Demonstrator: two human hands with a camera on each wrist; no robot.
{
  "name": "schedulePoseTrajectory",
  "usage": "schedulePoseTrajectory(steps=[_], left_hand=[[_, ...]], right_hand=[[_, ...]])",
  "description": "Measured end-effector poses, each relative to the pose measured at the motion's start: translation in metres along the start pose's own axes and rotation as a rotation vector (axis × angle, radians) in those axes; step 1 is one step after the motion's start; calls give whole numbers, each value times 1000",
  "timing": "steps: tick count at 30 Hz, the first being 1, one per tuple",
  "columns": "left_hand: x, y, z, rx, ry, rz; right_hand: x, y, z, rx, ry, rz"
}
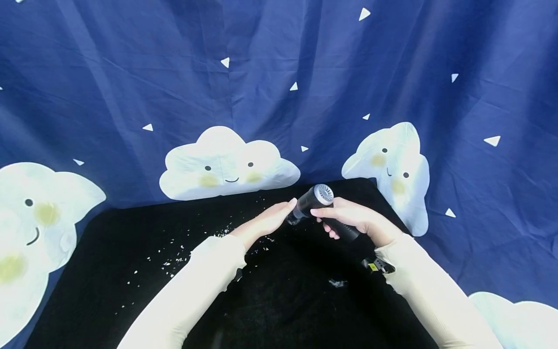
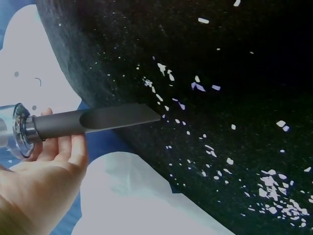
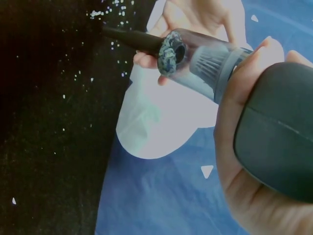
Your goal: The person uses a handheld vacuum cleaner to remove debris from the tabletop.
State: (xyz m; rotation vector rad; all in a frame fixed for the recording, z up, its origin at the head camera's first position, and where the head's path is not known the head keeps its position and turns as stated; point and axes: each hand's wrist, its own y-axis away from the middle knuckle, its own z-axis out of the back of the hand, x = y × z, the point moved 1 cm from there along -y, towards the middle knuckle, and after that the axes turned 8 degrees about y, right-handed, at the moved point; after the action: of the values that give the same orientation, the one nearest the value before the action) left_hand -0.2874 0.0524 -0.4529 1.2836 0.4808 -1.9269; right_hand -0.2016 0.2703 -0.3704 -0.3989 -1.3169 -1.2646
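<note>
A black handheld vacuum cleaner (image 1: 309, 201) with a silver vented end is gripped at its handle by my right hand (image 1: 348, 214). My left hand (image 1: 267, 220) supports its front part, the fingers lying along the underside of the dark slanted nozzle (image 2: 105, 120) in the left wrist view. Inside the clear canister (image 3: 199, 61), a ribbed filter and a ring of collected bits show. The nozzle's tip points over the black cloth, close to a scatter of small white scraps (image 2: 274, 188).
The black cloth (image 1: 279, 310) covers the table, with more white flecks on the left and a pale wispy clump (image 1: 337, 283) nearer me. Behind it hangs a blue curtain (image 1: 261, 97) with smiling clouds and white triangles.
</note>
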Motion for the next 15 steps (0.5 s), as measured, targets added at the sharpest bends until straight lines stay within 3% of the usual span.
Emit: schedulePoseTrajectory(steps=[8, 15], left_hand=[[3, 4, 4, -20, -15, 37], [3, 9, 6, -16, -28, 29]], right_hand=[[0, -5, -5, 5, -13, 12], [0, -7, -7, 19, -15, 11]])
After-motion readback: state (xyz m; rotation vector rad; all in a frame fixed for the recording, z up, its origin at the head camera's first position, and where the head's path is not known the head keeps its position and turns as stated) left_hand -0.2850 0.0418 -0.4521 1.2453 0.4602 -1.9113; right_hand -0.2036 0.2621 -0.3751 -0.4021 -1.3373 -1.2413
